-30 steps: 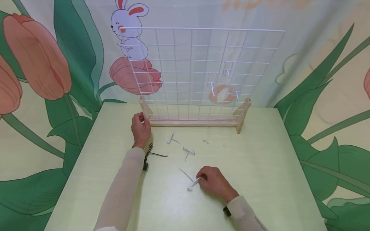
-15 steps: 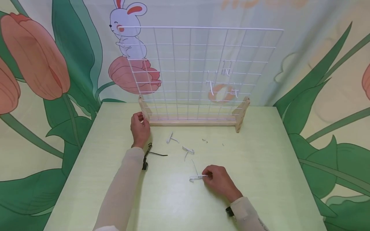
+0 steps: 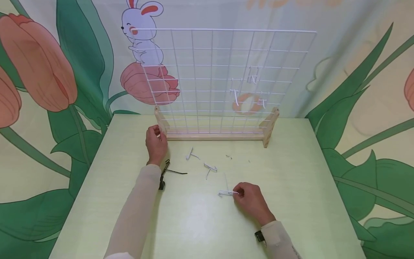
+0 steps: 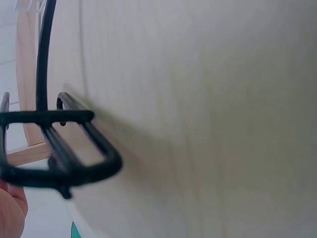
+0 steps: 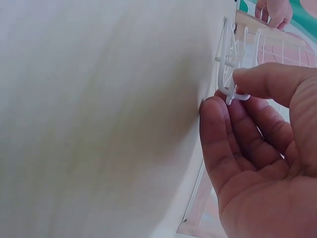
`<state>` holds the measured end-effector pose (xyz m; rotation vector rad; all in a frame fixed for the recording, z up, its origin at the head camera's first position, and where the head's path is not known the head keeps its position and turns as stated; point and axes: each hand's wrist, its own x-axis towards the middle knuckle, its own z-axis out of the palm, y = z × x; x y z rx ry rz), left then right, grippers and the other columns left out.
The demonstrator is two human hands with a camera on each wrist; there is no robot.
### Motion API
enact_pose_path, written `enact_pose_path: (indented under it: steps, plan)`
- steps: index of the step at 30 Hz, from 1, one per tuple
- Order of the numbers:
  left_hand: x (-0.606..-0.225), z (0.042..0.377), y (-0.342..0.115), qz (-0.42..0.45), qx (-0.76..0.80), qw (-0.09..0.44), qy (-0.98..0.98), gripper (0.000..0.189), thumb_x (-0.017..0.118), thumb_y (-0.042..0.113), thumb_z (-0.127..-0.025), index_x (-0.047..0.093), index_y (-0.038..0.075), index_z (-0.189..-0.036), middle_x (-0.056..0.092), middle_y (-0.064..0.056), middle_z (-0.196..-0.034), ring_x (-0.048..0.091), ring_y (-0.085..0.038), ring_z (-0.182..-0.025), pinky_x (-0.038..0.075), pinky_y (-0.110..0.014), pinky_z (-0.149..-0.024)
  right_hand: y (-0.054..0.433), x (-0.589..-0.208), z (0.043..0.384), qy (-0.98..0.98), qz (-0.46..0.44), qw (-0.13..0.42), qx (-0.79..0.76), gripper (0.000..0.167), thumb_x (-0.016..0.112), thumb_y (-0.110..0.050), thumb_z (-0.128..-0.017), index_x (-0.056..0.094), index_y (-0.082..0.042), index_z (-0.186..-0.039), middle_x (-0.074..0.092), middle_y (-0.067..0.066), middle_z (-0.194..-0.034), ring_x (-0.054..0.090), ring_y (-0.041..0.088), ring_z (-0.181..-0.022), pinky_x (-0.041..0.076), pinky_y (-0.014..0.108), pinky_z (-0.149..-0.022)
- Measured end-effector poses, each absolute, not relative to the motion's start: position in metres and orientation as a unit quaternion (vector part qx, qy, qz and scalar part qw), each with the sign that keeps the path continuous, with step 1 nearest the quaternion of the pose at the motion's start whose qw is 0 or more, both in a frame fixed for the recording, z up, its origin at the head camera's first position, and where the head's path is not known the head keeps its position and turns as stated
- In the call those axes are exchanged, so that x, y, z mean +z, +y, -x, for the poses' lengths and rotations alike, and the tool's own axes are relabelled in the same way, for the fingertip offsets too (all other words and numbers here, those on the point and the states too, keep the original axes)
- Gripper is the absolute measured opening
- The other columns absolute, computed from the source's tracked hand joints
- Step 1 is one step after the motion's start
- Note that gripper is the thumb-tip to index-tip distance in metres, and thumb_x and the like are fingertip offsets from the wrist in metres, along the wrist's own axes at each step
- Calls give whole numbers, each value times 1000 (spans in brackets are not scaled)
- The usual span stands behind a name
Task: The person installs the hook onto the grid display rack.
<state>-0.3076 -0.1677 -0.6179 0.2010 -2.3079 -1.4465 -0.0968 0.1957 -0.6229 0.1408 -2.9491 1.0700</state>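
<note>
My right hand [image 3: 252, 199] pinches one end of a white wire hook [image 3: 228, 192] between thumb and fingers, low over the table; its long prong points away from me. In the right wrist view, the thumb presses the hook's bent wire end [image 5: 233, 91] against the fingertips. My left hand [image 3: 156, 144] rests beside the left wooden foot [image 3: 161, 122] of a white wire grid rack [image 3: 211, 79], fingers loosely curled and nothing visible between them. A black wire hook [image 3: 168, 171] lies by the left wrist, large in the left wrist view.
Two white hooks, one nearer the rack [image 3: 191, 154] and one nearer me [image 3: 211, 168], lie on the pale table [image 3: 194, 230]. Tiny bits [image 3: 229, 157] are scattered near the rack. Several white hooks [image 3: 253, 78] hang on the grid's right half. A printed curtain [image 3: 87, 54] stands behind.
My right hand has moved right and slightly away from me with the white hook, whose prong has turned from pointing left to pointing away. The left hand stays by the rack's foot.
</note>
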Motion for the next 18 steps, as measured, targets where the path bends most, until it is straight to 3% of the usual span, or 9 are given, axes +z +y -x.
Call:
enact_pose_path:
  steps: [9,18]
  plan:
    - [-618,307,-168,-69,-518,205,-827,32,54,15,-109,51,5,-139,58,-19,-134,64,-34,-125,57,-48,-106,204,-624,103,-939,7,9,344,5,78,-12,-89,78,-10,-93,69,-6,-79,58,10,-72,50,28,-67]
    - [-618,307,-168,-70,-515,203,-830,33,54,16,-109,51,6,-140,58,-19,-134,63,-34,-125,56,-49,-106,206,-624,108,-929,90,8,358,4,76,-15,-90,76,-11,-92,72,-2,-82,62,16,-75,52,30,-68]
